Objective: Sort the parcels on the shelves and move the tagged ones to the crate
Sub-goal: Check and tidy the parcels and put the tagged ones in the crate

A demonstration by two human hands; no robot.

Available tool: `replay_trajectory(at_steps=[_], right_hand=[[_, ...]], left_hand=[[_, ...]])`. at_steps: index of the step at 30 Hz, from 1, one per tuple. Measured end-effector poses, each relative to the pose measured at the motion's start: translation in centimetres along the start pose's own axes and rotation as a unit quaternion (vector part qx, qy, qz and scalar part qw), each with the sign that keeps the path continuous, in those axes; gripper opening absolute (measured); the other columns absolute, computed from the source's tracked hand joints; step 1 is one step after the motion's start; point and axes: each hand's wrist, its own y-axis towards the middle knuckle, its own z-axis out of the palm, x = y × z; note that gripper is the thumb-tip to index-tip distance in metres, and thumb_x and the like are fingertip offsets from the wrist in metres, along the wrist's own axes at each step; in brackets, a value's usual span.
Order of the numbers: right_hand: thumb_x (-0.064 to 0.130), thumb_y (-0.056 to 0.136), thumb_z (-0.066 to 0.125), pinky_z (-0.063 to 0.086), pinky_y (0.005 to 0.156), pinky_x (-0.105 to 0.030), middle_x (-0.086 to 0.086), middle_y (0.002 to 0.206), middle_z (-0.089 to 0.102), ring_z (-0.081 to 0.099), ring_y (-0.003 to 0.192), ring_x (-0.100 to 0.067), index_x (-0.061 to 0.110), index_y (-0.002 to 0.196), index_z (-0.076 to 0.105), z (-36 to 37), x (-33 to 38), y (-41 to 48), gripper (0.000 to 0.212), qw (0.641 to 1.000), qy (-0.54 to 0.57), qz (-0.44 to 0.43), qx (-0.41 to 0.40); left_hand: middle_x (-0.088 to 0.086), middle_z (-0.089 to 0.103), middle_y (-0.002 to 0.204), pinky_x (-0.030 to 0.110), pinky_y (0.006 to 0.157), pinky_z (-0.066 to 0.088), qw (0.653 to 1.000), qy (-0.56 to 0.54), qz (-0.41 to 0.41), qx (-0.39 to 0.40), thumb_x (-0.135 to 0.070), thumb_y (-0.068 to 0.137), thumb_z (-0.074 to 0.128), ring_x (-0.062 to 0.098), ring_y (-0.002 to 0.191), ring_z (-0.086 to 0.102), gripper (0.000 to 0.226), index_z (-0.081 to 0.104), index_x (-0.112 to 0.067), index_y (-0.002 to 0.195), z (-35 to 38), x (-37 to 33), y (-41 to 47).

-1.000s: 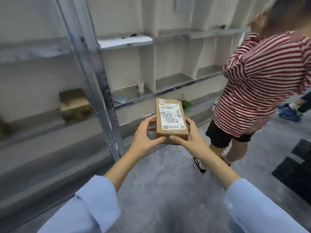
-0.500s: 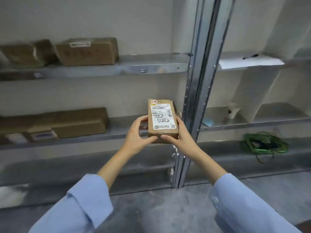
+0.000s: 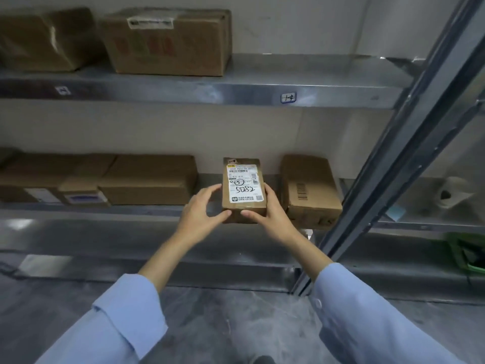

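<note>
You hold the parcel (image 3: 242,190) in both hands, right in front of the middle shelf (image 3: 78,210). Its long side points away from you, toward the wall, and its white label faces up at you. The near short end sits between your two thumbs.

Your left hand (image 3: 202,215) is on the left side and your right hand (image 3: 271,218) is on the right, both just as near. The right fingers (image 3: 269,191) curl along the right edge and hold it tight. The left fingers (image 3: 214,189) are spread wider, with only the tips and the thumb pinching the parcel.

The thing to watch is the gap on the shelf. It lies straight ahead of your fingers, between the long box (image 3: 149,179) on the left and the brown box (image 3: 309,190) on the right. The parcel is lined up with that gap and is closer to the brown box. I cannot tell if it already touches the shelf. No crate is in view.

Half a second ago the parcel was in front of the metal post (image 3: 393,158), and the brown box was hidden. Now the post is off to the right and the shelf looks closer. Your grip on the parcel looks the same as it did then
</note>
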Motion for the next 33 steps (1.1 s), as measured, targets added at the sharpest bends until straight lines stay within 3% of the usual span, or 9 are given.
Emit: replay_trajectory(at_steps=[5, 11, 22, 33], right_hand=[[0.018, 0.081, 0.079, 0.033, 0.115, -0.033, 0.011, 0.138, 0.046, 0.042, 0.131, -0.006, 0.031, 0.139, 0.027, 0.5, -2.5, 4.8, 0.079, 1.0, 0.001, 0.014, 0.011], [0.02, 0.08, 0.08, 0.032, 0.116, -0.043, -0.006, 0.147, 0.045, 0.04, 0.138, -0.02, 0.013, 0.149, 0.027, 2.0, -6.0, 8.5, 0.087, 0.999, -0.028, 0.041, 0.007], [0.028, 0.08, 0.079, 0.032, 0.115, -0.045, -0.002, 0.151, 0.039, 0.035, 0.14, -0.02, 0.016, 0.152, 0.023, 4.5, -9.1, 10.4, 0.092, 0.996, -0.062, 0.07, -0.001], [0.026, 0.07, 0.088, 0.034, 0.113, -0.039, -0.006, 0.148, 0.036, 0.036, 0.139, -0.023, 0.017, 0.15, 0.026, 4.4, -8.6, 10.7, 0.101, 0.989, -0.108, 0.099, -0.008]], left_hand=[[-0.009, 0.038, 0.153, 0.041, 0.108, 0.025, 0.986, 0.164, -0.011, -0.013, -0.049, 0.093, 0.055, 0.016, 0.137, 0.033, 0.064, 0.033, -0.03, 0.15, 0.7, 2.8, 3.0], [-0.009, 0.031, 0.157, 0.037, 0.108, 0.021, 0.97, 0.24, -0.023, -0.036, -0.053, 0.095, 0.047, 0.016, 0.138, 0.03, 0.065, 0.029, -0.029, 0.153, 1.8, 5.0, 5.8], [-0.01, 0.028, 0.159, 0.034, 0.106, 0.02, 0.962, 0.268, -0.037, -0.03, -0.051, 0.095, 0.05, 0.016, 0.139, 0.029, 0.068, 0.026, -0.027, 0.154, 1.5, 7.3, 7.1], [-0.01, 0.026, 0.159, 0.034, 0.109, 0.019, 0.959, 0.279, -0.041, -0.025, -0.053, 0.095, 0.048, 0.014, 0.14, 0.026, 0.069, 0.023, -0.028, 0.155, -0.2, 6.9, 6.8]])
